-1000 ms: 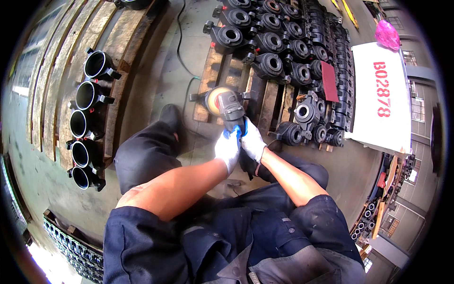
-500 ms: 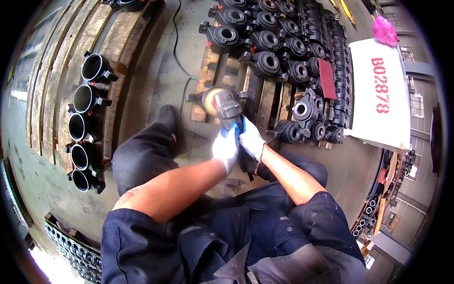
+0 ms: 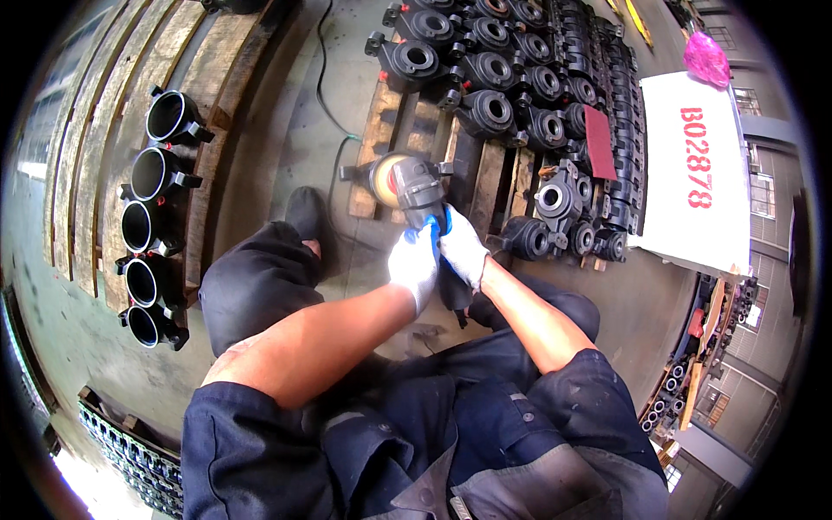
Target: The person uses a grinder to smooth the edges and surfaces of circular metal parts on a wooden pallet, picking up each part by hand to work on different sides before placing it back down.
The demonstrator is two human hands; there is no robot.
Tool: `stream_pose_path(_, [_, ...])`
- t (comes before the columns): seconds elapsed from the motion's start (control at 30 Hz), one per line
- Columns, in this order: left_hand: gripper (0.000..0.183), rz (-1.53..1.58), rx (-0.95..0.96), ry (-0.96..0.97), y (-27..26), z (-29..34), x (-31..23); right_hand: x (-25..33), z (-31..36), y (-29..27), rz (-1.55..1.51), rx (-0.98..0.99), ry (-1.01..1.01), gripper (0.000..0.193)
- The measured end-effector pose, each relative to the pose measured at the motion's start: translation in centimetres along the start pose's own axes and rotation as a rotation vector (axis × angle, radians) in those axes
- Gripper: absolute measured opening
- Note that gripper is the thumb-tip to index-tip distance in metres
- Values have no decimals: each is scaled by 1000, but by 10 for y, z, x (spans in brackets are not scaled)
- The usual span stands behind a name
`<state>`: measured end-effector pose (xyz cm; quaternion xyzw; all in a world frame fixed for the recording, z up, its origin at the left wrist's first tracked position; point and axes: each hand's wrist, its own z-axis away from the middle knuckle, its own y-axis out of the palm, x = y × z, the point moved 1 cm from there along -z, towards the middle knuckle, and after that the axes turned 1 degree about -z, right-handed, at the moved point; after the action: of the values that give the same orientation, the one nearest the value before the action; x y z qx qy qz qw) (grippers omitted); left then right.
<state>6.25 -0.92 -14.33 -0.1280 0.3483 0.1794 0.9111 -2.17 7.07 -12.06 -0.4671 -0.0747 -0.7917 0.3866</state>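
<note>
Both my hands wear white gloves and wrap around an angle grinder (image 3: 422, 192) with a grey head and a dark body. My left hand (image 3: 413, 267) closes on its left side, and my right hand (image 3: 464, 251) on the right, by a blue part of the grip. A pale yellow disc (image 3: 384, 184) on the grinder lies against or just over a black metal casting (image 3: 352, 173). That casting has a lug on each side and rests at the pallet's near end; the disc and grinder hide its middle.
Beyond, a wooden pallet (image 3: 363, 196) bears rows of black castings (image 3: 492, 113) and a dark red pad (image 3: 599, 143). On the left pallet (image 3: 87, 173) stand several black ring-shaped castings (image 3: 152, 173). A cable (image 3: 319, 78) crosses the floor. A white board (image 3: 693, 173) with a pink bundle (image 3: 706, 61) stands right.
The grinder's head has tilted slightly and its disc has shifted a little left on the casting. Both hands keep their grip. The whole view has shifted slightly.
</note>
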Motion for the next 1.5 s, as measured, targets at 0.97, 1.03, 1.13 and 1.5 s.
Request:
stream_pose_path(0.97, [44, -1227, -337, 672, -99, -105, -44, 42, 82, -108, -789, -294, -205, 33])
stream_pose_path(1.03, [36, -1284, -244, 554, -98, -112, -36, 37, 85, -113, -824, -291, -199, 34])
stream_pose_path(1.13, [29, -1327, -254, 523, -95, -112, -31, 34, 93, -116, -852, -293, -194, 33])
stream_pose_path(1.5, [74, -659, -269, 73, 14, -62, 2, 31, 105, -122, -791, -283, -191, 32])
